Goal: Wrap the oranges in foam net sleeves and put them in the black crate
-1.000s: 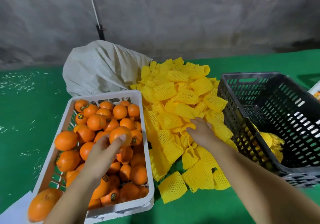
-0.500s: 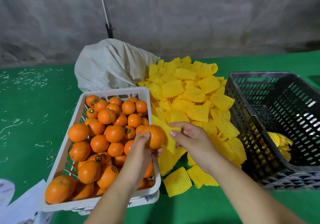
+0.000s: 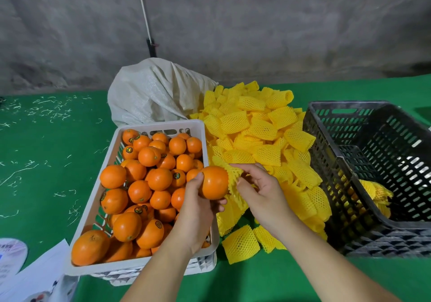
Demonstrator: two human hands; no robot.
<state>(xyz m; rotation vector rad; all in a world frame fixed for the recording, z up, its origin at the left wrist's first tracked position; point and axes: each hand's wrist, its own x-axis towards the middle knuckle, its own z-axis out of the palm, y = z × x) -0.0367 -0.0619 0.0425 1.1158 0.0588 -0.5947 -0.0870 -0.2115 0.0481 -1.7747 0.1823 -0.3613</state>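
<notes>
My left hand (image 3: 198, 210) grips an orange (image 3: 214, 182) above the right rim of the white crate (image 3: 161, 124), which is full of loose oranges (image 3: 149, 180). My right hand (image 3: 258, 189) pinches a yellow foam net sleeve (image 3: 234, 180) and holds its mouth against the orange's right side. A big pile of yellow sleeves (image 3: 258, 133) lies between the two crates. The black crate (image 3: 373, 161) stands at the right with a few wrapped oranges (image 3: 375, 192) in its bottom.
A grey-white woven sack (image 3: 151, 91) sits behind the white crate. Papers (image 3: 30, 276) lie at the lower left. Loose sleeves (image 3: 241, 243) lie on the green cloth (image 3: 46, 173) near the front. A concrete wall with a thin pole (image 3: 145, 19) is behind.
My left hand lifted an orange out of the white crate and carried it right. My right hand picked a sleeve from the pile and brought it onto the orange's side.
</notes>
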